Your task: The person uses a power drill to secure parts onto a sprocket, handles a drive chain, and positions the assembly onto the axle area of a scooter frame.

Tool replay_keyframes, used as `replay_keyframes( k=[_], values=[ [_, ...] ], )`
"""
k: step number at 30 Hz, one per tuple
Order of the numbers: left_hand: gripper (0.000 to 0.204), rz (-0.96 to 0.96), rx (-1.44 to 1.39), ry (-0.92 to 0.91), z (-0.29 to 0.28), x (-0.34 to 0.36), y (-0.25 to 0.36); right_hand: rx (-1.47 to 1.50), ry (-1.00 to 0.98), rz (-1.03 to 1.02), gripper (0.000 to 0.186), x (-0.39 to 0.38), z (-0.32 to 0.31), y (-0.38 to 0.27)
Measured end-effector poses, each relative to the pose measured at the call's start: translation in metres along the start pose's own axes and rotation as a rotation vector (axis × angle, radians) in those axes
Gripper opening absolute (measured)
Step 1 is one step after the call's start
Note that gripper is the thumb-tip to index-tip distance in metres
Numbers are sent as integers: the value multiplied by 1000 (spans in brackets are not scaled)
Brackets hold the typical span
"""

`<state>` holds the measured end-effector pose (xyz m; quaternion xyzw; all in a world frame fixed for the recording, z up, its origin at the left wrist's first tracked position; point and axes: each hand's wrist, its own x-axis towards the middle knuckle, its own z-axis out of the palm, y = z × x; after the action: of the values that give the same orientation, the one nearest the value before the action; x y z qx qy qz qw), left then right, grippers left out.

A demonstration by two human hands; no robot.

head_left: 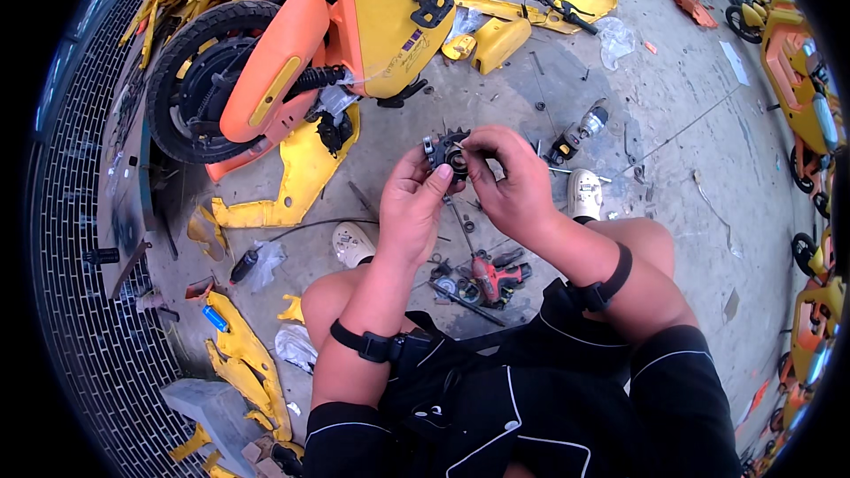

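Observation:
My left hand (412, 208) is closed round a dark toothed sprocket (459, 134) with a round hub, held up over the floor between my feet. The left thumb presses on its lower rim. My right hand (513, 181) comes in from the right with its fingers bent into a pinch beside the hub. What those right fingertips hold, if anything, is too small to tell. Below the hands lie a red and black cordless power tool (498, 279) and several small metal parts.
An orange and yellow electric bike (381, 26) lies ahead on the left, its black-tyred wheel (199, 80) toward the wall. A second power tool (580, 133) lies to the right of my hands. Yellow body panels (301, 168) litter the floor; more bikes (801, 80) line the right side.

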<state>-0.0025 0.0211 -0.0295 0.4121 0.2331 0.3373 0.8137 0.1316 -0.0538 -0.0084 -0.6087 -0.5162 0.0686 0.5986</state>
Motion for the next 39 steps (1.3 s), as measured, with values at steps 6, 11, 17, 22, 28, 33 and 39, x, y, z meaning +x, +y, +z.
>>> replay_keyframes(
  k=[6,11,17,22,28,33,39],
  values=[
    [32,28,33,6,4,0,-3,-87,35,-117,24,0,2,-2],
    [34,18,58,25,2,-1,-7,-166,43,-194,24,3,-4,0],
    [33,20,82,56,6,-1,-5,-127,79,-92,23,3,-7,2],
    [33,81,127,60,8,-2,-1,-166,-14,-54,23,7,-18,3],
    [35,121,205,68,7,-3,-1,-108,-56,50,22,6,-19,0],
    [34,155,245,78,9,-3,-3,-48,-29,63,20,7,-18,-5],
    [33,142,238,45,4,-4,-4,12,-52,64,21,4,-15,-3]
  ],
)
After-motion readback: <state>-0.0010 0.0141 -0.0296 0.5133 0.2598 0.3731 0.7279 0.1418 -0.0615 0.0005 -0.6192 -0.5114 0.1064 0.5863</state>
